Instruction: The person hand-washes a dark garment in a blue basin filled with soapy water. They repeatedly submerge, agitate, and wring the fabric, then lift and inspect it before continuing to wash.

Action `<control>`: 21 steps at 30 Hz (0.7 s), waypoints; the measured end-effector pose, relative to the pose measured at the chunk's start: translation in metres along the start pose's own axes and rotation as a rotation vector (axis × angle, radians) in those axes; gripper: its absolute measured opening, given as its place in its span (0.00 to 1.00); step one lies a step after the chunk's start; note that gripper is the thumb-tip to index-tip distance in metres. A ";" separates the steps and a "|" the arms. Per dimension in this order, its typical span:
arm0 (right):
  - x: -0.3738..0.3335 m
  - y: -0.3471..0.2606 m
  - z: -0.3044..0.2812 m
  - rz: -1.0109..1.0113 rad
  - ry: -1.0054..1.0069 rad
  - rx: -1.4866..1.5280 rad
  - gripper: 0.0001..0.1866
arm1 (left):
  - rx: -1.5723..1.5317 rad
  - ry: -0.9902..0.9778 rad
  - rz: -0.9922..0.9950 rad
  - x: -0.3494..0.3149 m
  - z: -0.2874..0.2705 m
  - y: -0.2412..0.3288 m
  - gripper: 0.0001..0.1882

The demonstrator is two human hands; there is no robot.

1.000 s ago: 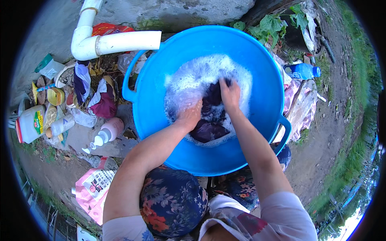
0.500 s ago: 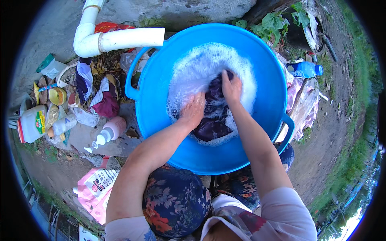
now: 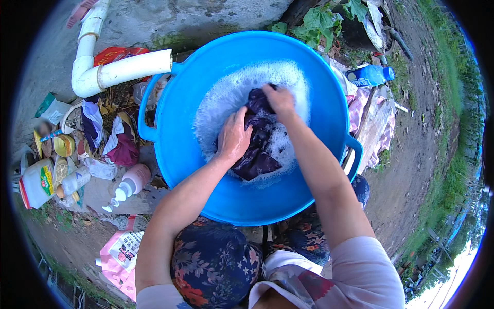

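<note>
A wet, dark purple cloth lies bunched in white suds inside a large blue basin. My right hand, slightly blurred, is closed on the cloth's far end. Lower and to the left, my left hand has its fingers and thumb against the cloth's left edge, closed on a fold of it. Part of the cloth is covered by foam, so its full shape is hidden.
A white pipe ends beside the basin's far left rim. On the left lie a pink pump bottle, a white jug and crumpled cloths. A blue bottle lies at right. A pink bag sits lower left.
My left hand has risen out of the suds onto the cloth's edge. The right hand has turned over the cloth's far end. The whole view has shifted slightly.
</note>
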State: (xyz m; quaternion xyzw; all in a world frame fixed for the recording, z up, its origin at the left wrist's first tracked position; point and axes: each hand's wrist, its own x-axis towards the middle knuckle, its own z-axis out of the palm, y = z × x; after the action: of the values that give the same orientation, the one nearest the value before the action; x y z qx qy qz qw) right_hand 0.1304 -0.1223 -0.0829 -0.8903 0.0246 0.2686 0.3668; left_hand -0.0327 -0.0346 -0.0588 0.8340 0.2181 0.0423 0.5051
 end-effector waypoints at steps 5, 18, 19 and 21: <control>-0.116 -0.004 0.014 -0.569 0.001 -0.290 0.24 | 0.597 -0.056 0.037 -0.022 -0.011 -0.030 0.29; -0.029 -0.089 -0.059 0.001 -0.523 -0.552 0.41 | -0.392 -0.135 -0.445 0.014 -0.027 -0.004 0.31; -0.033 -0.088 -0.050 -0.051 -0.431 -0.530 0.41 | -0.187 -0.049 -0.393 0.010 -0.026 0.003 0.36; -0.015 -0.027 -0.022 -0.241 -0.145 -0.630 0.42 | 0.171 -0.094 -0.313 -0.009 -0.011 0.028 0.46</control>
State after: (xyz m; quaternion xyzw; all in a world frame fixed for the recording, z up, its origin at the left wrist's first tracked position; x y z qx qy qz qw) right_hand 0.1341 -0.1198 -0.0448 -0.9350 -0.1909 0.2804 0.1034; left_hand -0.0351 -0.0397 -0.0282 0.8308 0.3241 -0.0942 0.4424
